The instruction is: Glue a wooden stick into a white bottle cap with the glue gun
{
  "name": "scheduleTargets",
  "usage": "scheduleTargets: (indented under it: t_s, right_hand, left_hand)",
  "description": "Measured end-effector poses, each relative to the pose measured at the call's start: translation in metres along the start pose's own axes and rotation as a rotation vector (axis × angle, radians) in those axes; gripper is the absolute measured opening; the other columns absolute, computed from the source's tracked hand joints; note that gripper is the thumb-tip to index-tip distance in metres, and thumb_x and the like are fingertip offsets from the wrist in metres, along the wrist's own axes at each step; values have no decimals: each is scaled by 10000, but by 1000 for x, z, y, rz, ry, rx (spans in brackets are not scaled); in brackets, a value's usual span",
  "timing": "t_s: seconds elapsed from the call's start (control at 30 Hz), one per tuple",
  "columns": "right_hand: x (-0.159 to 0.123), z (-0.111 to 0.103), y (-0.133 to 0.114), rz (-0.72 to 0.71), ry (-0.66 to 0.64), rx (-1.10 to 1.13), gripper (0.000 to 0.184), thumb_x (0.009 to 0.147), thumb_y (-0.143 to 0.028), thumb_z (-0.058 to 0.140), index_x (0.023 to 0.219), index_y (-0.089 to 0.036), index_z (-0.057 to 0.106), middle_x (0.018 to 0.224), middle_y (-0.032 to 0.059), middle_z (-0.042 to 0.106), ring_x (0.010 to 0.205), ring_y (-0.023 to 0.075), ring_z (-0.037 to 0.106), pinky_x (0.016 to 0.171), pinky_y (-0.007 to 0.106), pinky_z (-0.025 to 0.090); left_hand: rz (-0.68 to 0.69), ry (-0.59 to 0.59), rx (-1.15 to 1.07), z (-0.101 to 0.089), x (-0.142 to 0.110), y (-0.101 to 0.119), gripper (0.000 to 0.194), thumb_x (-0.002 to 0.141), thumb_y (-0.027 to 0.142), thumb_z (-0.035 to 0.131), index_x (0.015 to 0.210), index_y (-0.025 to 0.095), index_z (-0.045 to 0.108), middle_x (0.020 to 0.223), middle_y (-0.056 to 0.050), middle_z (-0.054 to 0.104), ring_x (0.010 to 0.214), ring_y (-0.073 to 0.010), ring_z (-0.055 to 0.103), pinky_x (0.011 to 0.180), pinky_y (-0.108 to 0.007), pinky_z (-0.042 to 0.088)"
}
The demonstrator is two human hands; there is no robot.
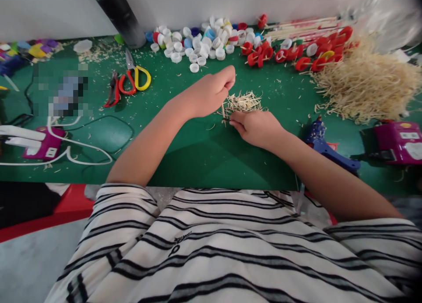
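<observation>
My left hand (211, 92) is closed in a fist above the green table, left of a small heap of pale straw-like shreds (245, 102). A thin pale stick (223, 111) runs down from beneath that fist; its upper end is hidden by the fingers. At the near edge of the heap, my right hand (257, 126) is pinched, thumb and forefinger together by the stick's lower end. A small dark bit shows at those fingertips, too small to name.
Bottle caps (201, 41) lie along the back, beside red caps on sticks (292, 52). Scissors (134, 77) and red cutters (112, 91) lie left. To the right are a big shred pile (372, 83), a blue glue gun (329, 149) and a purple power socket (398, 140).
</observation>
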State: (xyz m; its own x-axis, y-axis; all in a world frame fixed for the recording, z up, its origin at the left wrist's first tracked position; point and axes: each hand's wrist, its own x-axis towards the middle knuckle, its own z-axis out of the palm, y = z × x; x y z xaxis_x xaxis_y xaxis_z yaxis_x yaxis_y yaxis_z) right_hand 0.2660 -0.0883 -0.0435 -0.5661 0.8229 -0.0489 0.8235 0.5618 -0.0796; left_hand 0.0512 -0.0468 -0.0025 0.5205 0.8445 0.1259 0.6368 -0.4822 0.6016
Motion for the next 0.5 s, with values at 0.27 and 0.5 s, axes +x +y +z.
scheduleTargets:
  t_s: [0.27,0.5]
  right_hand:
    - [0,-6,0,-13,8,-20,440,1112,-391,373,1274,-226,748,1099,114,836,866,273,710,632,346,266]
    - [5,-13,-3,23,171,32,462,1117,-375,357,1294,-210,750,1249,121,823,922,280,726,622,363,270]
  left_hand:
    - [19,1,-9,0,-2,-2,110,1044,205,464,951,244,509,799,-38,504,803,-225,572,746,-395,385]
    - [-8,2,8,1,-2,11,136,1046,209,432,961,252,529,735,-28,489,716,-217,507,696,-396,336]
